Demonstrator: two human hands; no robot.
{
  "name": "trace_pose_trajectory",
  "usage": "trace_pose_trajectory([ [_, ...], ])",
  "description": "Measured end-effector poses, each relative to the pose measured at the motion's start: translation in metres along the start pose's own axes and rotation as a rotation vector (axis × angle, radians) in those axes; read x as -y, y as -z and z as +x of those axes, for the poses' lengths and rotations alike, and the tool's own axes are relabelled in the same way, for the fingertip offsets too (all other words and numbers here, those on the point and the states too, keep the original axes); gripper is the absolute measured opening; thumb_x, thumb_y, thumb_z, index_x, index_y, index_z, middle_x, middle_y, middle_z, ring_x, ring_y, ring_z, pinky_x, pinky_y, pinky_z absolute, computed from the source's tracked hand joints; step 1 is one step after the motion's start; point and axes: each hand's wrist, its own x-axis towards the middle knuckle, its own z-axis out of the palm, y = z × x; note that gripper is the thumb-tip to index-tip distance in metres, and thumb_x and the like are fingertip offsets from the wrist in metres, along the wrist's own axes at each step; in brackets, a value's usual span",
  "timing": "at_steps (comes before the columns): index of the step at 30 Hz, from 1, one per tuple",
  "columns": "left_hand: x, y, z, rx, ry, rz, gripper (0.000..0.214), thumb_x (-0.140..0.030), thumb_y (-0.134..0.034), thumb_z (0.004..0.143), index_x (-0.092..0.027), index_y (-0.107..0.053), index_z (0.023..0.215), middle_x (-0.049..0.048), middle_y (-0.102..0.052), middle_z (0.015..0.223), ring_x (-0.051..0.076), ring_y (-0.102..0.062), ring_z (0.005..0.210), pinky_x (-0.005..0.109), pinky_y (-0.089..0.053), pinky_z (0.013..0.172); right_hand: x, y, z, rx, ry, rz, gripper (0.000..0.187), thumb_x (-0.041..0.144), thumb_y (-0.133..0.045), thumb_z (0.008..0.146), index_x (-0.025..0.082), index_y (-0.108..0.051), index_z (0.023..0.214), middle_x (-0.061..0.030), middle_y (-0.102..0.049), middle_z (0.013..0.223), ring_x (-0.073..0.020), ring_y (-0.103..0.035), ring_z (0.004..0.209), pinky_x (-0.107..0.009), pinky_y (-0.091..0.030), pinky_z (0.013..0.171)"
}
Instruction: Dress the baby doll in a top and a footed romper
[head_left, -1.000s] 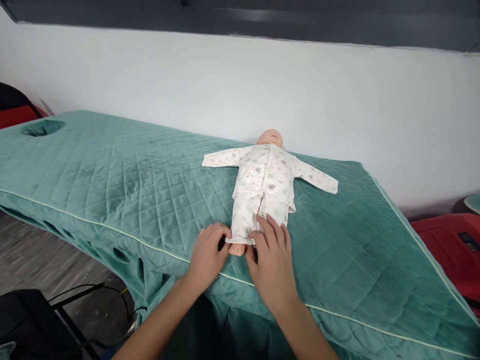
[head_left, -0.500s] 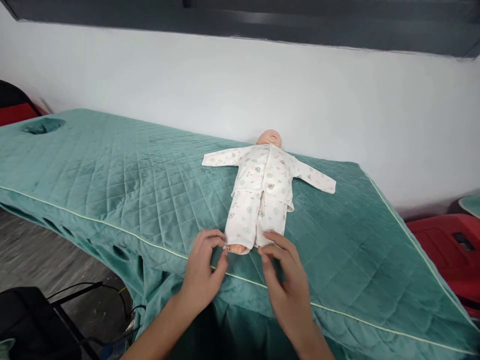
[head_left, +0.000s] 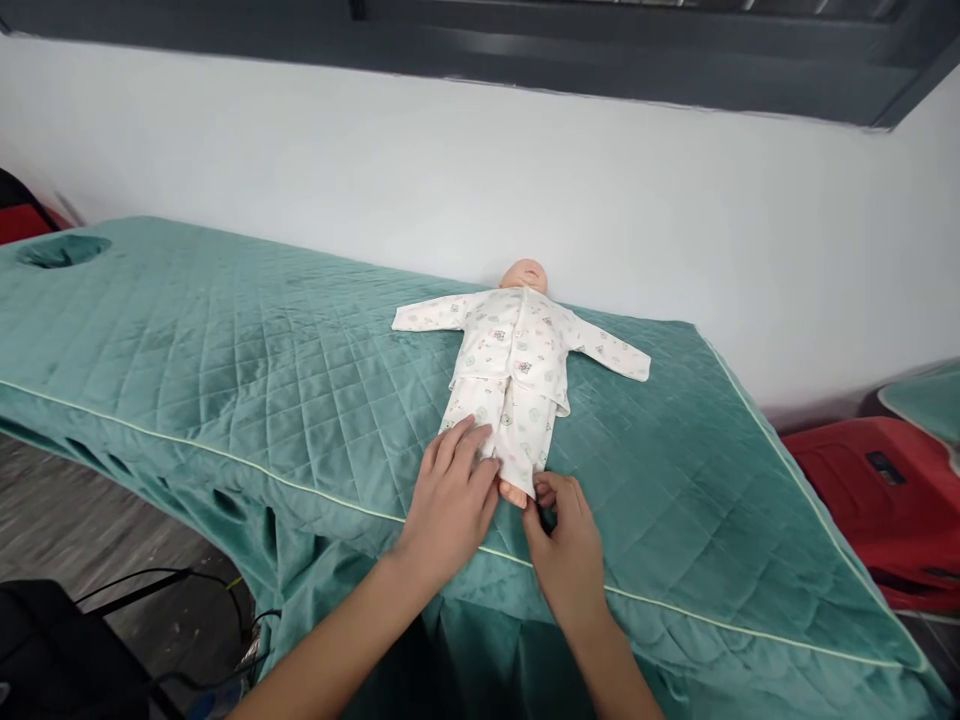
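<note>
A baby doll (head_left: 525,274) lies on its back on a green quilted bed cover (head_left: 315,350), sleeves spread wide. It wears a white printed jacket (head_left: 514,335) and matching trousers (head_left: 529,430). My left hand (head_left: 454,495) lies over the lower trouser leg on the left and hides that foot. Its thumb and index finger come together at the inner edge of the other cuff. With thumb and fingers, my right hand (head_left: 566,520) pinches the outer edge of that same cuff. The doll's toes (head_left: 513,494) show between my hands.
Behind the bed stands a white wall (head_left: 337,160) below a dark window frame (head_left: 487,60). A red chair (head_left: 862,500) is beyond the bed's right end. At lower left are a black bag (head_left: 60,650) and cables. A round face hole (head_left: 64,251) is at the bed's far left.
My left hand has moved right, from the left cuff across to the inner edge of the other cuff. My right hand has shifted to that cuff's outer edge. The view has turned slightly right.
</note>
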Motion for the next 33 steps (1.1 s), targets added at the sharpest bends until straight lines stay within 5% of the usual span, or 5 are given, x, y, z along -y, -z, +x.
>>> trace_pose_trajectory([
  [25, 0.003, -0.002, -0.008, -0.102, 0.055, -0.233, 0.014, -0.012, -0.055, 0.091, -0.022, -0.059, 0.100, 0.0099, -0.061, 0.136, 0.030, -0.047, 0.140, 0.054, -0.047, 0.111, -0.001, 0.007, -0.008, -0.029, -0.001, 0.215, 0.006, 0.019, -0.056, 0.095, 0.022, -0.057, 0.090, 0.0006, -0.055, 0.084, -0.0152, -0.054, 0.076, -0.030, -0.044, 0.070],
  [33, 0.011, -0.002, -0.030, -0.092, 0.086, -0.189, 0.033, -0.021, -0.059, 0.094, -0.024, -0.052, 0.126, 0.0132, -0.054, 0.144, 0.030, -0.046, 0.141, 0.055, -0.044, 0.112, -0.003, 0.011, -0.010, -0.065, -0.046, 0.335, 0.010, 0.027, -0.060, 0.095, 0.024, -0.061, 0.105, -0.0053, -0.059, 0.107, -0.0185, -0.059, 0.095, -0.035, -0.050, 0.082],
])
